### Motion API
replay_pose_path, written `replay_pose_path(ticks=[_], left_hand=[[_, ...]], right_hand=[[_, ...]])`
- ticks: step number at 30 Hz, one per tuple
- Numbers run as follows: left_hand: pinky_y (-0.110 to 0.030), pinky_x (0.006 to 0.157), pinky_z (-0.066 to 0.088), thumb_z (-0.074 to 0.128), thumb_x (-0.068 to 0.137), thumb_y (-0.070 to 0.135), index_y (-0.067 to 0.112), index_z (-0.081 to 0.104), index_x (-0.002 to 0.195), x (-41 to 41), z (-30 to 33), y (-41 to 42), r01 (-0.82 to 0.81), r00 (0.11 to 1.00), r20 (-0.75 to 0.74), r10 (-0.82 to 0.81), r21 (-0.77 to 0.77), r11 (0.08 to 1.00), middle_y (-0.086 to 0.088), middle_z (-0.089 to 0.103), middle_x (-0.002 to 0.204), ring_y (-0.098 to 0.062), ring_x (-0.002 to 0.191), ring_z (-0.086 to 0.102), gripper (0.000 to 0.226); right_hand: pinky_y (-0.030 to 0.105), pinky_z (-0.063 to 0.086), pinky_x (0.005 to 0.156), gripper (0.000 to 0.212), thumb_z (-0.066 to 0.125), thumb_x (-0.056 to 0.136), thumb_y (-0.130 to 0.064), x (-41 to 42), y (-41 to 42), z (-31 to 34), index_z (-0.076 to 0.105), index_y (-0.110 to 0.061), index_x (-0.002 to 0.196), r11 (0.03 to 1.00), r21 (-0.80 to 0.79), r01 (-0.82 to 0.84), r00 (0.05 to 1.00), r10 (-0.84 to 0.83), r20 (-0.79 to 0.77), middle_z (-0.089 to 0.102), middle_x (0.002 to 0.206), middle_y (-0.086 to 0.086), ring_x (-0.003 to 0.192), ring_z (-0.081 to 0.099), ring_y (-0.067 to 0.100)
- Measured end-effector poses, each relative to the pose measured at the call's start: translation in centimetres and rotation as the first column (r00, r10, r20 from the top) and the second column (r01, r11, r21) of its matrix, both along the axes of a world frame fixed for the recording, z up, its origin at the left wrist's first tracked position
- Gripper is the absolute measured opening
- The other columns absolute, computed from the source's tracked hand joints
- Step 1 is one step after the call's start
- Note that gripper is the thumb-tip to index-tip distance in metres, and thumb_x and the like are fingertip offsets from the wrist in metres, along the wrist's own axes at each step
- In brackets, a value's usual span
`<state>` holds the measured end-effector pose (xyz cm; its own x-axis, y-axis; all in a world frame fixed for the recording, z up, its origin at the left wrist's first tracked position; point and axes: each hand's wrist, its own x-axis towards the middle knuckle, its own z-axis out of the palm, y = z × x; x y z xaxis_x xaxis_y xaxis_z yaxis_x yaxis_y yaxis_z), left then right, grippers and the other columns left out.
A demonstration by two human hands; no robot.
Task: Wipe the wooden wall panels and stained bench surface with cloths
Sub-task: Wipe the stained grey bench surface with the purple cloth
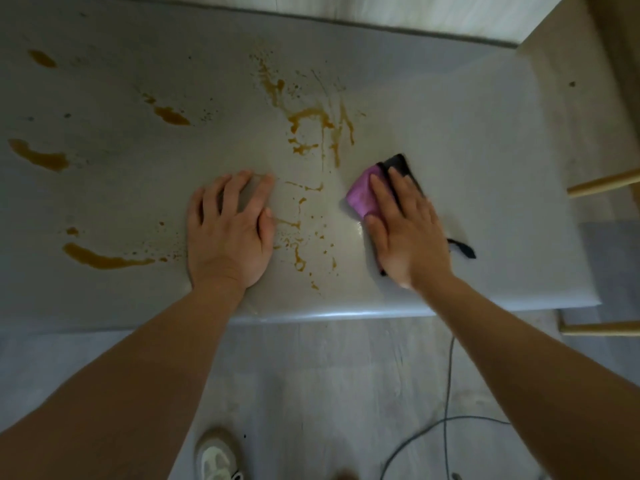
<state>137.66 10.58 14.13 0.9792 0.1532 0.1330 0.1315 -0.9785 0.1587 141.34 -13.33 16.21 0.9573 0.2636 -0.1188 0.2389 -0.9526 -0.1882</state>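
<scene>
My right hand [407,233] presses the cloth [363,195] flat on the desk [485,140], fingers straight and close together. The brown stains [311,133] lie to its left, toward my flat, spread left hand [228,230]. I should wipe leftward.

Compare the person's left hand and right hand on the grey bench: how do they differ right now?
The left hand lies bare on the grey bench, with no cloth under it; the right hand presses the purple and black cloth. The left hand sits among the brown stains; the right hand sits on the cleaner side. Both lie flat, fingers straight, pointing toward the wall.
</scene>
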Motion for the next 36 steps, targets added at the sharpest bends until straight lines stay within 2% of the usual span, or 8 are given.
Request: replay_pose_path(ticks=[6, 14, 20, 25, 31, 33, 34, 36], left_hand=[[-0.048, 0.110, 0.023, 0.029, 0.093, 0.041, 0.033, 0.039, 0.141, -0.1, -0.2, -0.2, 0.007, 1.000, -0.019, -0.007, -0.003, 1.000, -0.001, 0.042, 0.143, -0.027, 0.128, 0.031, 0.050], [-0.048, 0.111, 0.022, 0.027, 0.094, 0.041, 0.034, 0.036, 0.143, 0.0, 0.0, -0.1, 0.001, 0.999, -0.033, -0.001, -0.001, 1.000, -0.002, 0.040, 0.144, -0.027, 0.129, 0.030, 0.050], [-0.048, 0.110, 0.024, 0.030, 0.094, 0.040, 0.035, 0.037, 0.142, -0.1, -0.2, 0.0, 0.013, 1.000, -0.022, -0.013, 0.000, 1.000, -0.001, 0.041, 0.143, -0.026, 0.130, 0.031, 0.048], [-0.047, 0.110, 0.022, 0.030, 0.094, 0.040, 0.034, 0.038, 0.141, -0.1, -0.3, 0.1, 0.016, 1.000, -0.016, -0.016, 0.020, 1.000, -0.002, 0.041, 0.143, -0.027, 0.128, 0.033, 0.048], [-0.048, 0.112, 0.019, 0.028, 0.095, 0.040, 0.034, 0.034, 0.143, -0.1, 0.2, -0.1, 0.021, 0.998, -0.055, -0.019, 0.037, 0.999, -0.003, 0.037, 0.146, -0.027, 0.131, 0.029, 0.049], [-0.047, 0.112, 0.018, 0.030, 0.097, 0.039, 0.034, 0.032, 0.144, -0.1, 0.2, -0.1, 0.024, 0.998, -0.060, -0.022, 0.034, 0.999, -0.003, 0.035, 0.146, -0.027, 0.132, 0.027, 0.047], [-0.047, 0.112, 0.018, 0.031, 0.097, 0.038, 0.034, 0.032, 0.144, -0.1, 0.3, -0.1, 0.024, 0.998, -0.057, -0.022, 0.034, 0.999, -0.003, 0.035, 0.146, -0.027, 0.131, 0.026, 0.047], [-0.047, 0.112, 0.018, 0.031, 0.098, 0.038, 0.034, 0.031, 0.144, -0.2, 0.4, -0.2, 0.023, 0.998, -0.054, -0.021, 0.034, 0.999, -0.002, 0.034, 0.147, -0.026, 0.132, 0.025, 0.046]], right_hand=[[0.039, 0.004, 0.118, 0.060, 0.021, 0.099, -0.045, -0.4, 1.6, -0.4, 0.004, -0.025, 0.152, 0.933, -0.043, 0.358, 0.933, -0.356, 0.043, 0.003, 0.160, 0.005, 0.146, 0.004, 0.023], [0.042, 0.017, 0.115, 0.065, 0.019, 0.094, -0.051, -1.3, 0.5, -0.5, 0.015, -0.021, 0.152, 0.998, 0.003, 0.069, 0.996, -0.069, 0.058, 0.015, 0.158, 0.011, 0.143, 0.019, 0.031], [0.042, 0.016, 0.115, 0.058, 0.035, 0.100, -0.030, 2.9, 0.6, 0.1, 0.013, -0.017, 0.152, 0.933, 0.039, 0.359, 0.932, -0.360, 0.039, 0.010, 0.158, 0.012, 0.142, 0.018, 0.033], [0.045, 0.032, 0.108, 0.057, 0.041, 0.096, -0.012, -1.5, 2.7, 0.5, 0.024, -0.018, 0.150, 0.955, 0.152, 0.255, 0.966, -0.257, -0.004, 0.019, 0.157, 0.009, 0.137, 0.028, 0.033], [0.042, 0.044, 0.098, 0.051, 0.044, 0.096, -0.011, -4.4, 4.8, 2.4, 0.037, -0.026, 0.145, 0.939, 0.282, 0.199, 0.980, -0.183, -0.081, 0.034, 0.151, -0.002, 0.130, 0.043, 0.023], [0.036, 0.047, 0.094, 0.045, 0.044, 0.096, -0.008, -4.5, 5.0, 3.6, 0.047, -0.022, 0.139, 0.826, 0.492, 0.275, 0.960, -0.210, -0.184, 0.053, 0.135, -0.001, 0.114, 0.055, 0.019], [0.030, 0.049, 0.090, 0.040, 0.044, 0.095, -0.005, -4.3, 5.1, 4.4, 0.054, -0.018, 0.132, 0.690, 0.626, 0.363, 0.930, -0.224, -0.292, 0.060, 0.122, 0.001, 0.103, 0.059, 0.018], [0.029, 0.050, 0.088, 0.030, 0.043, 0.094, 0.001, -3.8, 5.2, 5.8, 0.062, -0.013, 0.113, 0.217, 0.768, 0.603, 0.798, -0.147, -0.585, 0.064, 0.105, 0.008, 0.094, 0.060, 0.020]])
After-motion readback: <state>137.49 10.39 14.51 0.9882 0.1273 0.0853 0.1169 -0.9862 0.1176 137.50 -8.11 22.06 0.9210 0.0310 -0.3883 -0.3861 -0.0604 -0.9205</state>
